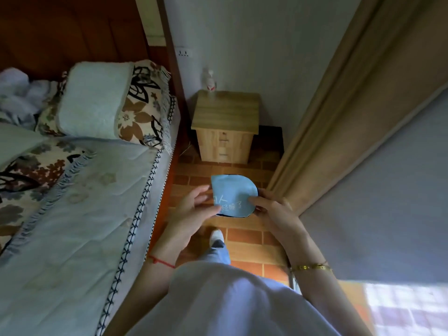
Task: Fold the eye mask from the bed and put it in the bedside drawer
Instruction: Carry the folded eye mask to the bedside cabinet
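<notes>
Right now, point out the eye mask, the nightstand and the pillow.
eye mask (232,194), head view, middle of its blue face.
nightstand (226,110), head view, middle of its wooden top.
pillow (93,99), head view, middle of its pale blue cover.

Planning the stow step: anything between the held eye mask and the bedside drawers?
Nothing visible on the brick floor between the eye mask, held by left hand and right hand, and the nightstand. Its drawers look shut.

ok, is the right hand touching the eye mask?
Touching. The head view shows the right hand with its thumb pressed on the eye mask's blue face, fingers behind its right edge.
</notes>
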`<state>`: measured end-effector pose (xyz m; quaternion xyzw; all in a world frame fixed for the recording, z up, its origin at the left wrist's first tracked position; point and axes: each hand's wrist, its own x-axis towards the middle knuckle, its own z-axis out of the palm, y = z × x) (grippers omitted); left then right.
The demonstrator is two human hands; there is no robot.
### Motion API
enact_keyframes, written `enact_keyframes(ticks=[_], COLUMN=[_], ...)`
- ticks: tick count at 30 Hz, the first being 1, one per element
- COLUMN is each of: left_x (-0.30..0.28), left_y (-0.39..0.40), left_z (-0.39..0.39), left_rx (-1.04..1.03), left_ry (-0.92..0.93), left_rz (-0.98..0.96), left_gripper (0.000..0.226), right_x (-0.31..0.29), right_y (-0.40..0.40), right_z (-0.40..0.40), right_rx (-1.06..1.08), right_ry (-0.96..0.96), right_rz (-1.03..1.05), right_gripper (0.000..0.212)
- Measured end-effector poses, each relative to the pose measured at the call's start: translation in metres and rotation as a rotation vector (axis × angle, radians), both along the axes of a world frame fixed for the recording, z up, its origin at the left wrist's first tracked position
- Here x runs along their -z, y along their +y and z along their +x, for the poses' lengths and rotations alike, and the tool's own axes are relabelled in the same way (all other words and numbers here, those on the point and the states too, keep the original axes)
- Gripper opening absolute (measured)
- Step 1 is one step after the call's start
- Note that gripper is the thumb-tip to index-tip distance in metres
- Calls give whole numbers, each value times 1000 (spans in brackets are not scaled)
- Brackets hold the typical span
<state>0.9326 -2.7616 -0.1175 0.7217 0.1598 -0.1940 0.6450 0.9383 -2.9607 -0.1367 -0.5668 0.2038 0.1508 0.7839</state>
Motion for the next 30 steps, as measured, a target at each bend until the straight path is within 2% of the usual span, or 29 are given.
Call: enact_keyframes(ticks=[9, 17, 26, 30], left_x=[-19, -17, 7, 28], left_y=[13, 3, -19, -30], left_z=[173, 265, 368, 408], left_rx=[80, 74, 47, 26], left_ry=[-62, -63, -15, 11], left_rz=[-16, -128, -121, -112], left_gripper=[65, 47, 46, 43], right_x=[-13, -14, -1, 13], right_y=[18, 12, -9, -22], right_z=[163, 253, 361, 402], right_rx=[34, 72, 47, 38], right_ry=[5, 54, 115, 173], right_rz=[-94, -7, -4, -17], right_gripper=[20, 24, 24, 34])
